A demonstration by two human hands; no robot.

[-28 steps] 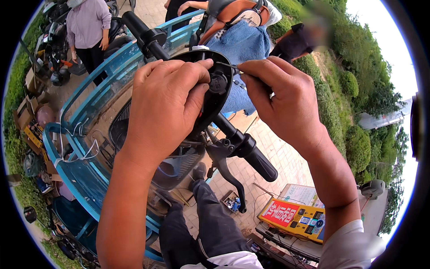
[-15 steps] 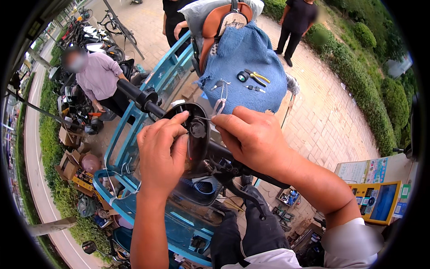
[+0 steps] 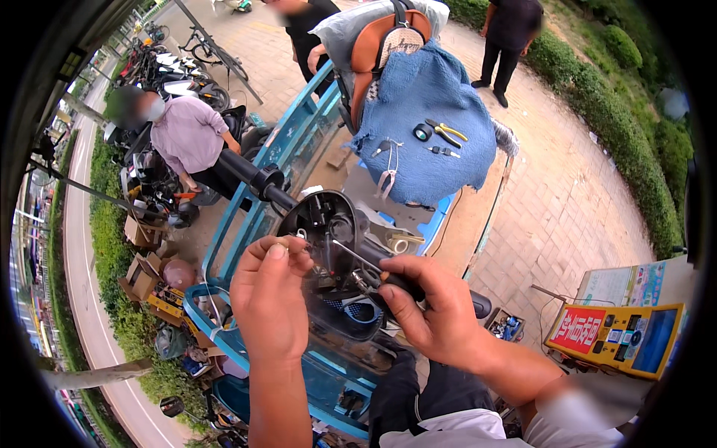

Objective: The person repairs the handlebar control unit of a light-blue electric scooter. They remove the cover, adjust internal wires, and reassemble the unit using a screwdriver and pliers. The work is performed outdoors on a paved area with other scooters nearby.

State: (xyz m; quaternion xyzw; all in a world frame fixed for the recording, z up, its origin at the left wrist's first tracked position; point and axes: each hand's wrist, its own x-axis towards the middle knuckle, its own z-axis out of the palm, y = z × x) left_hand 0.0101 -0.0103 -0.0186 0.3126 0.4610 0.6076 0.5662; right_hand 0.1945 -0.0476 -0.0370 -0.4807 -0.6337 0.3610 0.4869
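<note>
My left hand (image 3: 270,302) is pinched on something small I cannot make out, just in front of the open black handlebar housing (image 3: 321,216). My right hand (image 3: 429,313) grips a thin screwdriver (image 3: 355,254), its shaft pointing up and left toward the housing. The housing sits on the black handlebar (image 3: 278,196), with a brake lever and cables partly hidden beneath my hands. Beyond it, a blue cloth (image 3: 418,89) carries yellow-handled pliers (image 3: 448,133), a black roll (image 3: 422,133) and small tools.
A blue cart frame (image 3: 228,239) surrounds the left side. A person in lilac (image 3: 187,134) stands left; two in dark clothes (image 3: 306,33) (image 3: 504,45) stand at the back. A yellow device (image 3: 620,340) sits right; cardboard boxes (image 3: 146,276) lie left.
Both hands have moved down from the housing toward me; the left has turned with its fingertips pinched, and more of the screwdriver's shaft now shows. The view has shifted, exposing the housing's inside.
</note>
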